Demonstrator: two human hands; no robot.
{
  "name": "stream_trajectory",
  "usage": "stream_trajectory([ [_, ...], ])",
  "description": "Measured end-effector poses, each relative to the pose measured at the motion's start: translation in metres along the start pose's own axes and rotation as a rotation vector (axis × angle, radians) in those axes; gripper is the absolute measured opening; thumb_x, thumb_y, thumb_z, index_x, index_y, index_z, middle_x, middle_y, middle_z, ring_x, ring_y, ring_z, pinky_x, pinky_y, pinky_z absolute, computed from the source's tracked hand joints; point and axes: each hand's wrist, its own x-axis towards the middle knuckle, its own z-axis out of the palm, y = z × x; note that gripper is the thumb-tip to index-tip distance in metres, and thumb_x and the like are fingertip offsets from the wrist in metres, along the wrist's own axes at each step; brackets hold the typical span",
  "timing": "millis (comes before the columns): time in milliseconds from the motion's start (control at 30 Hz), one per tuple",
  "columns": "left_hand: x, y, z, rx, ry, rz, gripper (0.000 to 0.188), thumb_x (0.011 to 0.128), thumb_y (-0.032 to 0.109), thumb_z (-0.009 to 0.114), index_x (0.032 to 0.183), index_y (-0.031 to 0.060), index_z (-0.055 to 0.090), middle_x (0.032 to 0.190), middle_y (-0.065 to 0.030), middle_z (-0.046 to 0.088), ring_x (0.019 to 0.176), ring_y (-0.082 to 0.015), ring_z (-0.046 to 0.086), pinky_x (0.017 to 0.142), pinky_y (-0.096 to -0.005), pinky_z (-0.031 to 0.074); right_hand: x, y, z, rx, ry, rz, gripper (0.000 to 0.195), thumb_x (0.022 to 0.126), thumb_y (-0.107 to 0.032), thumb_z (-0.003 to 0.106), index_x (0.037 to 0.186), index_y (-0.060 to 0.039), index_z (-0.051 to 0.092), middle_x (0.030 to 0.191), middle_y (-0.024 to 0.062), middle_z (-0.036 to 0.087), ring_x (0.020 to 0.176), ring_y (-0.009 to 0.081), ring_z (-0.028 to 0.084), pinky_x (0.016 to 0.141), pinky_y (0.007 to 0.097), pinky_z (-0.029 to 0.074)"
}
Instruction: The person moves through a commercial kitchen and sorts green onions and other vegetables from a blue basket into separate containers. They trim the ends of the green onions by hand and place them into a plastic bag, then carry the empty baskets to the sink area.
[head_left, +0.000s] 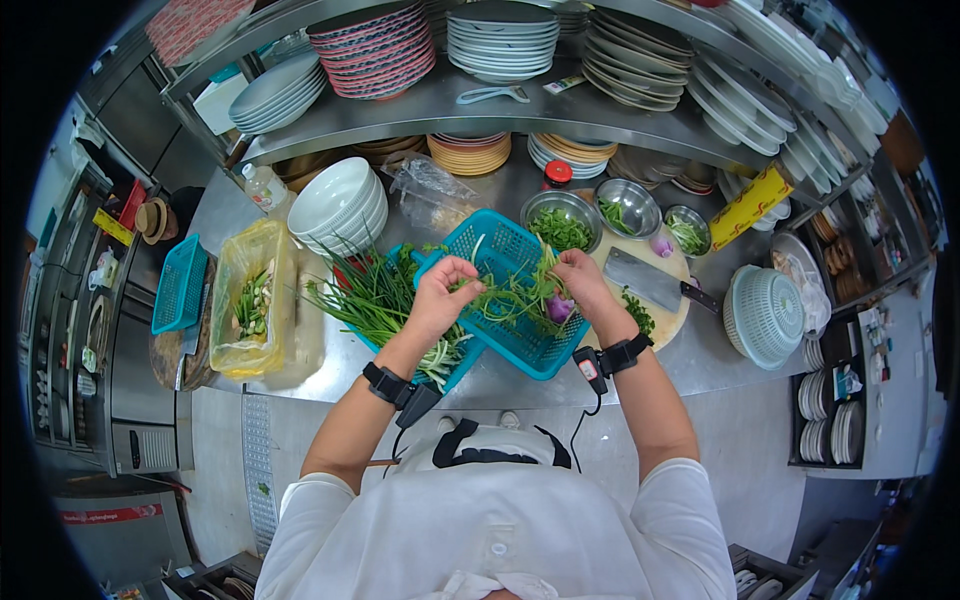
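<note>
My left hand (450, 291) is over the left side of a teal plastic basket (544, 365), its fingers bent near green stems; whether it pinches one cannot be told. My right hand (585, 279) grips a bunch of leafy green herbs (536, 281) above the same basket. A purple onion (559, 308) lies just below that hand. Under my left forearm, a second teal basket (455, 375) holds long green onions (367, 289). To the right, a cleaver (643, 280) lies on a round cutting board (679, 322), with chopped herbs (637, 311) beside it.
Metal bowls of cut greens (561, 225) stand behind the board. A green-white colander (763, 315) is at right. White bowls (337, 202) and a yellow-lined bin (251, 300) stand left. A steel shelf (420, 120) with stacked plates (502, 41) spans the back.
</note>
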Motion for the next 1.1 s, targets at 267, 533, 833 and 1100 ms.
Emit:
stream_trajectory([
  [267,-0.019,-0.005,0.015,0.849,-0.26,0.26,0.041,0.082,0.014,0.069,0.119,0.0043,0.057,0.104,-0.0135,0.063,0.102,-0.0299,0.059,0.085,-0.0372,0.047,0.004,0.006,0.002,-0.55,-0.097,-0.286,0.049,0.081,-0.018,0.068,0.123,0.001,0.05,0.106,0.0176,0.062,0.098,0.0272,0.061,0.084,0.034,0.048],
  [533,-0.033,0.009,-0.02,0.845,-0.007,0.267,0.029,0.083,0.009,0.066,0.111,0.0031,0.062,0.105,-0.0144,0.063,0.095,-0.0317,0.06,0.079,-0.0372,0.048,-0.043,0.027,-0.034,-0.737,0.419,-0.462,0.059,0.078,-0.022,0.068,0.126,0.0058,0.048,0.116,0.0259,0.059,0.107,0.0397,0.058,0.093,0.0415,0.046],
  [833,0.012,0.008,0.002,1.223,-0.512,0.382,0.062,0.072,0.006,0.073,0.129,0.012,0.05,0.126,-0.0115,0.055,0.115,-0.0308,0.052,0.095,-0.0425,0.043,-0.077,0.086,-0.01,0.154,0.258,0.172,0.03,0.083,-0.013,0.06,0.109,0.0007,0.054,0.092,0.0105,0.064,0.073,0.0191,0.065,0.062,0.0328,0.055],
  [1100,0.038,-0.033,0.038,1.61,-0.638,0.509,0.073,0.07,0.006,0.072,0.137,0.0086,0.041,0.14,-0.013,0.041,0.128,-0.034,0.041,0.105,-0.0525,0.033,-0.084,0.096,0.005,0.06,0.28,-0.007,0.019,0.079,-0.008,0.058,0.096,0.001,0.058,0.074,0.0043,0.061,0.059,0.0132,0.056,0.053,0.0293,0.048],
])
